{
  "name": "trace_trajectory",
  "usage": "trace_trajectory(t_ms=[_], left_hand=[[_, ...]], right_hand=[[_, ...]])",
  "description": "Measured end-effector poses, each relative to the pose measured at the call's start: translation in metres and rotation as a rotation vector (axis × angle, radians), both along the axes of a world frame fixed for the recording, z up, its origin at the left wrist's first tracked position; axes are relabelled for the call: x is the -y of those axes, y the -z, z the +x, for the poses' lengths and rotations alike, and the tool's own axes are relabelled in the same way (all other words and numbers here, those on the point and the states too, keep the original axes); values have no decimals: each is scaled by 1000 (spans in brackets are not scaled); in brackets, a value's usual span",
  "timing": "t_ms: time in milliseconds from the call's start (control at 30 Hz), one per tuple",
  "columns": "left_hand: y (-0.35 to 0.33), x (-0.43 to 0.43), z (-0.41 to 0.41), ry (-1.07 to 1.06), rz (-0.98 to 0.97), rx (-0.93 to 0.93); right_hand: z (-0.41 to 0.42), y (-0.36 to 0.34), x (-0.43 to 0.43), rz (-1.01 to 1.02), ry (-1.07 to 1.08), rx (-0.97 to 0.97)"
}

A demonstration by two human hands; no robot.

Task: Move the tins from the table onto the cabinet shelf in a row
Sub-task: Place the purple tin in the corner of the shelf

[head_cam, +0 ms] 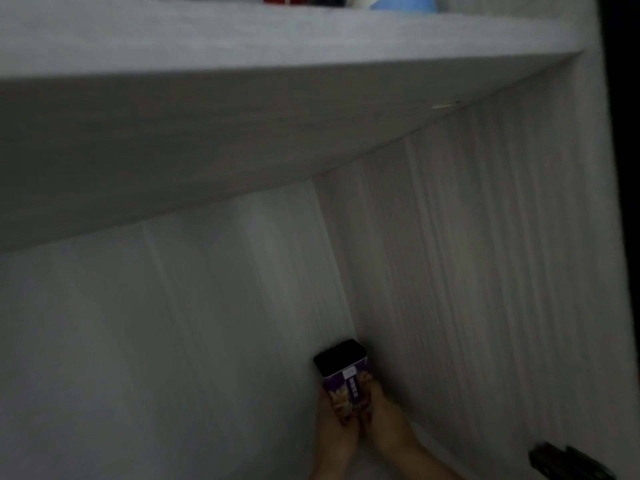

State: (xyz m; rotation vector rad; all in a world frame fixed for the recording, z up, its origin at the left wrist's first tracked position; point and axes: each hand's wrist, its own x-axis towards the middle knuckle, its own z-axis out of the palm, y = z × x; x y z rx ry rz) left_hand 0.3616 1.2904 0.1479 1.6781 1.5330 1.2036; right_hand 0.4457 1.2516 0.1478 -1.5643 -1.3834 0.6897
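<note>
A purple tin (344, 379) with a black lid stands deep inside the white cabinet, close to the back right corner. My left hand (334, 433) grips its left side and my right hand (384, 426) grips its right side. Both hands reach in from the bottom of the view. The tin's base is hidden by my fingers, so I cannot tell whether it rests on the shelf. No other tin shows.
A white shelf board (242, 57) spans the cabinet above, with red, dark and blue items (346, 1) on top at the frame's edge. The cabinet's right wall (485, 271) stands beside the tin. A dark hinge (568, 460) sits low at the right.
</note>
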Motion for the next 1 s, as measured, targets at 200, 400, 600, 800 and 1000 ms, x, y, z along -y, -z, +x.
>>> trace_trajectory(t_ms=[200,400,600,800,1000], left_hand=[[-6,5,3,112,-37,47],[-7,5,0,154,-54,40],[-1,1,-5,187,-51,89],[-2,0,-7,210,-93,111],[-14,12,-11,173,-155,15]], right_hand=[[7,8,-14,-32,-40,-5],[12,2,-19,-63,-26,-495],[14,3,-20,-101,-9,-456],[18,3,-21,-110,-19,-296],[18,3,-13,-85,-41,-333]])
